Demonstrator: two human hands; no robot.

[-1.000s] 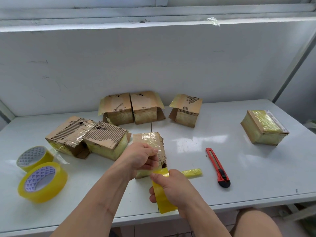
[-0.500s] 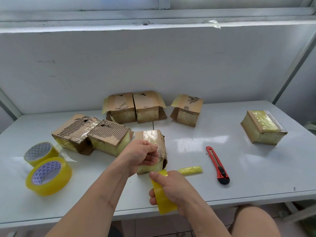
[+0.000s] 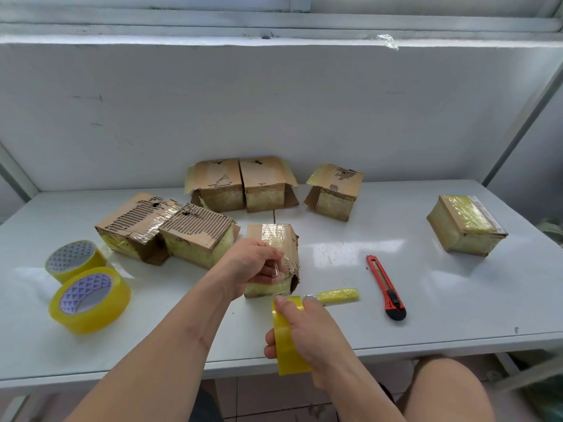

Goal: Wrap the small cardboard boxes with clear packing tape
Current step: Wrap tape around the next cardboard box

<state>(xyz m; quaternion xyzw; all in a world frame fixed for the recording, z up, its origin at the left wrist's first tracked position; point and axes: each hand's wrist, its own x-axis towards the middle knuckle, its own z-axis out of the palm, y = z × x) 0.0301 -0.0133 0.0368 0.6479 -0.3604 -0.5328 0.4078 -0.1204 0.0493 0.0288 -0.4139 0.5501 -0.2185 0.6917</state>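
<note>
Box in work (image 3: 274,254): small cardboard box, partly taped, standing on the white tabletop (image 3: 441,300) near the middle of its front edge.
Left hand (image 3: 254,263): grip closed, fingers curled against the box's near face, pinching a loose end of clear tape.
Right hand (image 3: 307,327): grip closed round a yellowish tape roll (image 3: 286,339), thumb on top; held over the front edge, just in front of the box.
Tape scrap (image 3: 333,295): crumpled yellow strip lying just right of the box, by the right hand.
Cutter (image 3: 386,286): red utility knife, flat on the tabletop right of the scrap.
Spare rolls (image 3: 88,300): two, touching, near the left edge.
Other boxes (image 3: 240,184): three along the back edge, two touching at centre-left.
Wrapped box (image 3: 466,226): alone near the right edge.
</note>
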